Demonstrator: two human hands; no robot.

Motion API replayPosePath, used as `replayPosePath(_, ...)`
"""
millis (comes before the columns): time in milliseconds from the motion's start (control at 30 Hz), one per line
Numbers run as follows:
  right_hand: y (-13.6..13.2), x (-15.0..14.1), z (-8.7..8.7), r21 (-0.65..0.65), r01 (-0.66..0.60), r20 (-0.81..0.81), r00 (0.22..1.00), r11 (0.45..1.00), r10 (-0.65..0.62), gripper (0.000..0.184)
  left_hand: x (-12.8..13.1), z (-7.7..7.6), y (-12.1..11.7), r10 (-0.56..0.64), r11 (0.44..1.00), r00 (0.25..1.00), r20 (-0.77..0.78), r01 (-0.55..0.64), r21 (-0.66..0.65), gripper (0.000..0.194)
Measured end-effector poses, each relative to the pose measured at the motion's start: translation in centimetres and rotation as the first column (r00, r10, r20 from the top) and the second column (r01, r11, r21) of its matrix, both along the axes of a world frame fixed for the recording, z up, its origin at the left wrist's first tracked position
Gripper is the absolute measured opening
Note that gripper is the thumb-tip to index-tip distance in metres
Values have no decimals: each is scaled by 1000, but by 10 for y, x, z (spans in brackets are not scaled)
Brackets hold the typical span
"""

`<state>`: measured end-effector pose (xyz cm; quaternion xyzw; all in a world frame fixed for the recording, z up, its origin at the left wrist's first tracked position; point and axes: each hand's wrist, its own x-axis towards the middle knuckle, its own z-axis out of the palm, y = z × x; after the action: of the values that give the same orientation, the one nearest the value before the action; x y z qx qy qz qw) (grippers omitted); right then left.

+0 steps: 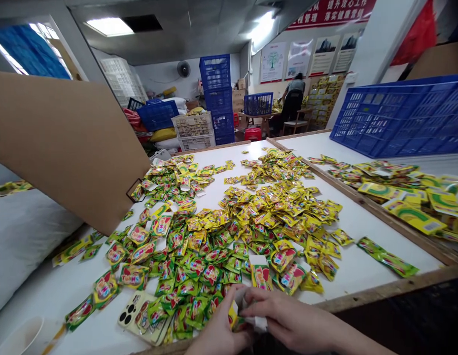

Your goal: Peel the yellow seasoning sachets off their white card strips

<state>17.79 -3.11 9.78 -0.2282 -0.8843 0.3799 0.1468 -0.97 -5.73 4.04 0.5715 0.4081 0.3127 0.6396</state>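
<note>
At the bottom centre, near the table's front edge, my left hand [219, 328] is closed round a small printed carton [233, 315] in yellow and green with white inner flaps. My right hand [284, 313] is closed at the carton's upper end, fingers bent against its white flap; whether a packet is inside cannot be seen. Just beyond lies a heap of green candy packets [193, 268], blending into yellow packets [258, 207] farther back. A printed carton with a white flap [261, 273] stands among the packets in front of my hands.
A phone [143, 315] lies left of my hands, partly under packets. A white cup [27, 337] stands at the lower left. A wooden strip [362, 197] divides the table; beyond it are flat yellow packs [413, 212] and a blue crate [402, 118]. A cardboard sheet [66, 143] leans left.
</note>
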Motion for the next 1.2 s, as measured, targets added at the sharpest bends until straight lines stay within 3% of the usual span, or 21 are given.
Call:
replayPosePath(67,18,2,-2,15,24,14,1000,1000,-24,36,3,-1,5,105,990,984,-144,-90,104,53)
replayPosePath(133,44,1,-11,99,187,53,980,977,-193,29,6,-3,10,215,957,922,-323,-134,257,55)
replayPosePath(233,81,-7,-37,236,391,86,904,890,-420,31,5,-8,19,311,893,822,-477,-80,444,69)
replayPosePath(300,96,-16,-56,258,392,103,898,883,-429,41,-3,-8,32,376,852,759,-532,-57,520,62)
replayPosePath(400,104,-24,-76,239,411,93,892,880,-442,27,-30,-8,63,592,748,601,-537,-162,644,39)
replayPosePath(467,105,-23,-80,198,459,43,879,866,-476,16,-53,-11,86,687,695,507,-521,-250,674,44)
replayPosePath(533,107,-18,-79,125,528,-29,848,840,-529,13,-75,-15,104,710,688,476,-520,-306,658,48)
replayPosePath(667,109,-11,-70,-142,574,-146,793,806,-591,22,-96,-20,113,694,711,531,-486,-396,581,35)
replayPosePath(833,93,-39,-55,-450,414,-258,788,791,-559,24,-81,-13,86,676,726,672,-303,-538,428,44)
replayPosePath(1033,77,-78,-45,-530,331,-373,736,780,-565,17,-44,-1,55,625,767,778,-66,-596,238,54)
replayPosePath(1133,72,-80,-44,-512,370,-421,679,776,-601,16,-34,6,51,622,761,783,-11,-601,246,48)
replayPosePath(1200,70,-80,-46,-561,368,-439,627,741,-644,32,-28,8,52,623,748,782,-8,-593,298,43)
